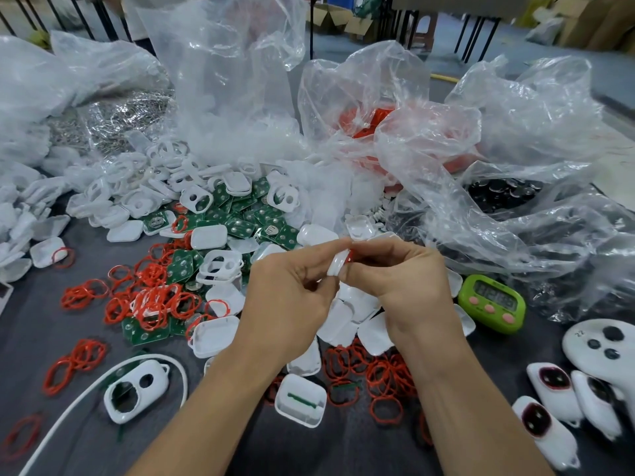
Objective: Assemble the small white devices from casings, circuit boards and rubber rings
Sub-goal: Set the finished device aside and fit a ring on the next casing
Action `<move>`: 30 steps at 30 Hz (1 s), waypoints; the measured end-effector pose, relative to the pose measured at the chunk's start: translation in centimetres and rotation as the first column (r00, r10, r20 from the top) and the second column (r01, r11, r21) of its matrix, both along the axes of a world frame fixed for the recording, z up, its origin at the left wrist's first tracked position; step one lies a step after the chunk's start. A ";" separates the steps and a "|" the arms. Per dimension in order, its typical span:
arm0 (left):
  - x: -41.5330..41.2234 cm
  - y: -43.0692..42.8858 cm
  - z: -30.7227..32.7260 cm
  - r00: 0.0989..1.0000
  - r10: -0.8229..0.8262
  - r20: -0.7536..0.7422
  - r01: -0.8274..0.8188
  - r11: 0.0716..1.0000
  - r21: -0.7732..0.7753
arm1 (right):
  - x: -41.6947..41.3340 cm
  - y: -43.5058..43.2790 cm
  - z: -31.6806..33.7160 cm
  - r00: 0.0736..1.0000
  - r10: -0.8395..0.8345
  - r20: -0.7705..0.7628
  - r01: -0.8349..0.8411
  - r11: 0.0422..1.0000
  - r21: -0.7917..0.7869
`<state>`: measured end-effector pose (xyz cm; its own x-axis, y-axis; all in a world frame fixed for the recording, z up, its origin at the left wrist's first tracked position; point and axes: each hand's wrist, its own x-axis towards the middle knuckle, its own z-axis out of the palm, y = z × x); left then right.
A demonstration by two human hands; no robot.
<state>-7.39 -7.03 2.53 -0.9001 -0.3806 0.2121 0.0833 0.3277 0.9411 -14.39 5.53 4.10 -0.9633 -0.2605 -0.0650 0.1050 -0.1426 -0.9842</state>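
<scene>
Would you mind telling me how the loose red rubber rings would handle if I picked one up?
Probably floppy: the red rubber rings lie bent out of round. Likely very light, being thin loops. They may snag together, since many overlap in tangled heaps.

a green timer (492, 303) sits beside crumpled clear plastic bags (515, 187).

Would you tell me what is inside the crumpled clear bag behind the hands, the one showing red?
Red-orange parts show through the clear bag. Its crumpled folds blur and cover most of them, so what they are stays unclear.
</scene>
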 end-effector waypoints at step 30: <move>-0.4 0.0 -0.5 0.998 0.048 0.042 -0.052 0.992 0.111 | 0.8 -0.4 0.3 0.971 0.003 -0.238 0.071 0.951 0.302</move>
